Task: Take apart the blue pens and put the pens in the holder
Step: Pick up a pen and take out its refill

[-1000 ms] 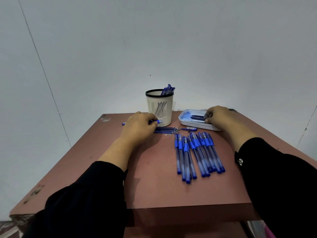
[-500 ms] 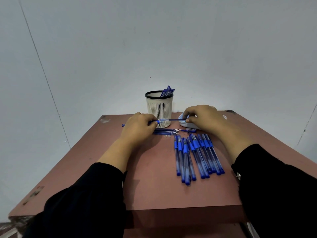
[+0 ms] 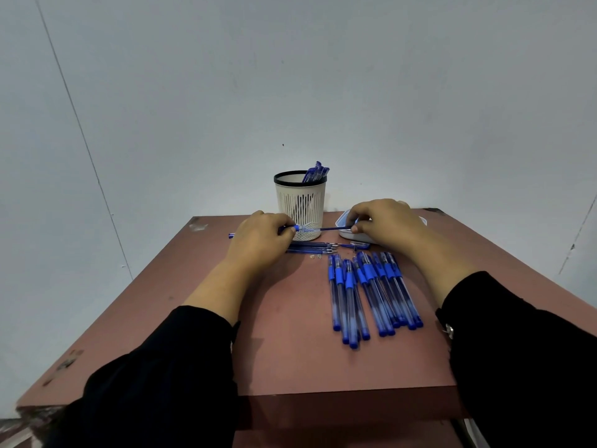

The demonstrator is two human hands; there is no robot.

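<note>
The left hand [image 3: 258,240] is closed around the barrel of a blue pen [image 3: 298,227], whose back end pokes out past its knuckles, while the right hand [image 3: 386,221] pinches the far tip of the thin refill [image 3: 336,228], the two held level and apart, apparently so the refill can slide straight out. Just below lie loose refills [image 3: 311,248] in a row, and behind stands the white holder [image 3: 300,202] with some pens in it, a pale tray [image 3: 347,234] under the right hand. Whole pens [image 3: 371,292] lie side by side on the brown table [image 3: 290,350], within easy reach.
</note>
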